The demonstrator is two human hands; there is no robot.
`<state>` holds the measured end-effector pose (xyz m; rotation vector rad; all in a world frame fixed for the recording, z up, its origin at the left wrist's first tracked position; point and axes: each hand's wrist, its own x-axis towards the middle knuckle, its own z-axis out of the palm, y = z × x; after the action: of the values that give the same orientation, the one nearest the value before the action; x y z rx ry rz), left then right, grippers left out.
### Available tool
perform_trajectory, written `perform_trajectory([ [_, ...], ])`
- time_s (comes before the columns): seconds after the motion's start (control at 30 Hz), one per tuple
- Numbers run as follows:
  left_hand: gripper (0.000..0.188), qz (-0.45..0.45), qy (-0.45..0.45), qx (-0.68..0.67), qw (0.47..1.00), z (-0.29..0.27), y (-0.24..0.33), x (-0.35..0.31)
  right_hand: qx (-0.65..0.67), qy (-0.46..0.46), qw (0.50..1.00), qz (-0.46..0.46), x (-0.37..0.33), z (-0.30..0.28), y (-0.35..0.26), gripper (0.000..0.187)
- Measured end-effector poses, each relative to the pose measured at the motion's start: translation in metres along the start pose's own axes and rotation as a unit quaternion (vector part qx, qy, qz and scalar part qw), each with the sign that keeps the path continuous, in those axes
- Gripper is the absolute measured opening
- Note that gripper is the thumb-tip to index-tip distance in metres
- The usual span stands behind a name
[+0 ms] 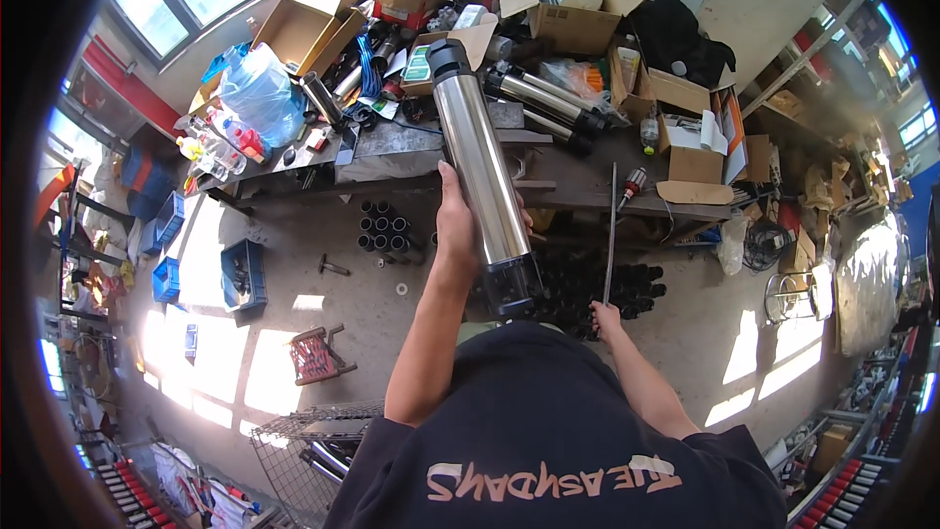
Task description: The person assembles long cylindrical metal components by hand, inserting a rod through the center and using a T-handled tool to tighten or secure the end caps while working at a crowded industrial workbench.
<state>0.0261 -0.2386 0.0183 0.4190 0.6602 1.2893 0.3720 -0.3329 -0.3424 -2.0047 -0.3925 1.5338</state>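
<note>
My left hand (456, 226) is wrapped round the lower half of a thick, shiny steel cylinder (479, 152) with black end pieces. It is held up in front of me, leaning a little to the left at its top, with its lower end near my chest. Fingertips show on its far right side. My right hand (606, 320), lower and to the right, grips the near end of a long thin metal rod (612, 235). The rod points away from me toward the workbench (578, 180), apart from the cylinder.
More steel cylinders (548, 98) lie on the cluttered bench among open cardboard boxes (575, 25). A screwdriver-like red tool (634, 184) rests near its front edge. On the floor are several black tubes (384, 226), a hammer (334, 266), blue crates (244, 275), a small stool (318, 357) and a wire basket (284, 451).
</note>
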Motion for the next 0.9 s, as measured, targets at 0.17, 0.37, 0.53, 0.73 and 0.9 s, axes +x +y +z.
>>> perform_trajectory([
  [0.17,0.073,0.003,-0.098,-0.103,0.990,-0.018,-0.004,0.006,-0.004,-0.004,1.000,0.002,0.005,0.003,0.000,0.017],
  [0.37,0.072,0.027,-0.236,-0.268,0.934,-0.018,-0.009,0.010,-0.012,-0.009,1.000,-0.002,-0.004,0.002,-0.002,0.018],
  [0.53,0.078,0.142,-0.028,-0.014,0.989,-0.021,0.012,-0.009,-0.049,0.016,0.999,-0.012,0.003,-0.008,-0.002,0.016],
  [0.73,0.081,-0.017,-0.006,-0.052,0.998,-0.063,-0.015,0.018,-0.062,0.037,0.997,-0.012,0.007,-0.011,0.008,0.017],
  [0.9,0.081,-0.031,0.086,0.009,0.996,-0.054,-0.012,0.006,-0.074,0.031,0.996,-0.031,0.002,-0.008,0.004,0.015],
])
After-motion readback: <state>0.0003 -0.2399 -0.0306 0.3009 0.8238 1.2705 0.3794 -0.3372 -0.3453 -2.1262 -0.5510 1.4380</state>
